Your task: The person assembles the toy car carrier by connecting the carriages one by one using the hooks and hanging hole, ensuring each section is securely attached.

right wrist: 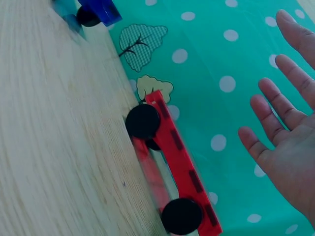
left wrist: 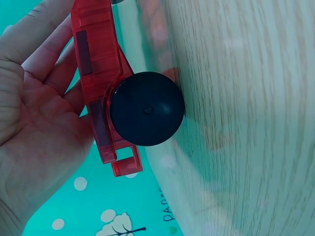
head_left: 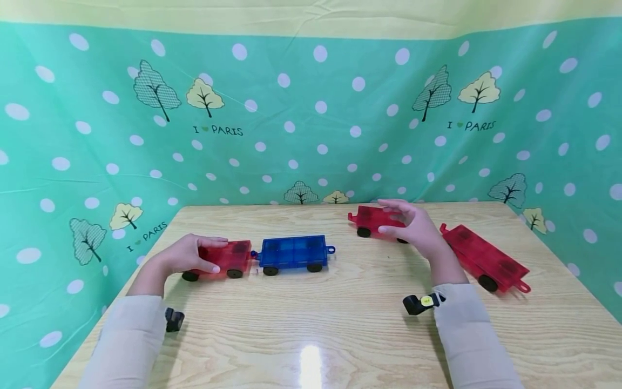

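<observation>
Our left hand (head_left: 182, 254) grips the left red car (head_left: 235, 253) on the desk (head_left: 291, 319), thumb on its near side. At that car's right end its coupling meets that of the blue car (head_left: 293, 251); we cannot tell whether they are hooked. Our right hand (head_left: 413, 224) is wide, fingers spread, holding nothing, just beside the back red car (head_left: 369, 217); the right red car (head_left: 486, 259) sits angled nearby. We judge the step in hand to be lining up the cars. The next move seems to call for closing our right grip on the back red car and guiding its hook to the blue car's free ring (head_left: 331, 249).
</observation>
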The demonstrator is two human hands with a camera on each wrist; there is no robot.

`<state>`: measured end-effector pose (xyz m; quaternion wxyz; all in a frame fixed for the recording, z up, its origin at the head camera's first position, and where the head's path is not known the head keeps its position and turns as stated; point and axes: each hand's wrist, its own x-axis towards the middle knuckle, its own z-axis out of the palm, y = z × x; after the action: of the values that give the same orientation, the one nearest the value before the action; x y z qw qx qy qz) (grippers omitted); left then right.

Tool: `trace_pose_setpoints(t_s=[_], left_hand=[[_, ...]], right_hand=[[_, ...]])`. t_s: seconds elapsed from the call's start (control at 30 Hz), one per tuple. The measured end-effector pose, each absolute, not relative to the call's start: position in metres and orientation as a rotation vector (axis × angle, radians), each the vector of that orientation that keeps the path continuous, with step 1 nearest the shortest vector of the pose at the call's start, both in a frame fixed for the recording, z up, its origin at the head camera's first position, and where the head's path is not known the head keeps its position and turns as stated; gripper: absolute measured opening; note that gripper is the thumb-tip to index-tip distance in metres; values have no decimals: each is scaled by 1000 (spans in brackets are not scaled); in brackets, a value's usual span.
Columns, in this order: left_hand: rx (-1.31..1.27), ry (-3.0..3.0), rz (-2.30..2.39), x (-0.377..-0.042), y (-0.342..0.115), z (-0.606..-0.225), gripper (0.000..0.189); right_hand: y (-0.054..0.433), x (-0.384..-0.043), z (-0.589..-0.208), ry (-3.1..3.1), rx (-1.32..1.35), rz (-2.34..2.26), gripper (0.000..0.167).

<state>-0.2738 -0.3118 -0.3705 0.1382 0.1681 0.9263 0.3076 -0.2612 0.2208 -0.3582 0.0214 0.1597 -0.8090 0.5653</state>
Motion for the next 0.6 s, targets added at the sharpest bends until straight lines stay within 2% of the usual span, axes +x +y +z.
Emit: trace_pose_setpoints(t_s=[0.37, 0.6], left_hand=[[480, 2688, 881, -274, -311, -370, 68], [477, 2691, 879, -273, -311, -369, 67]], right_hand=[[239, -263, -361, -2519, 455, 1683, 57], [248, -270, -362, -2604, 409, 1647, 64]])
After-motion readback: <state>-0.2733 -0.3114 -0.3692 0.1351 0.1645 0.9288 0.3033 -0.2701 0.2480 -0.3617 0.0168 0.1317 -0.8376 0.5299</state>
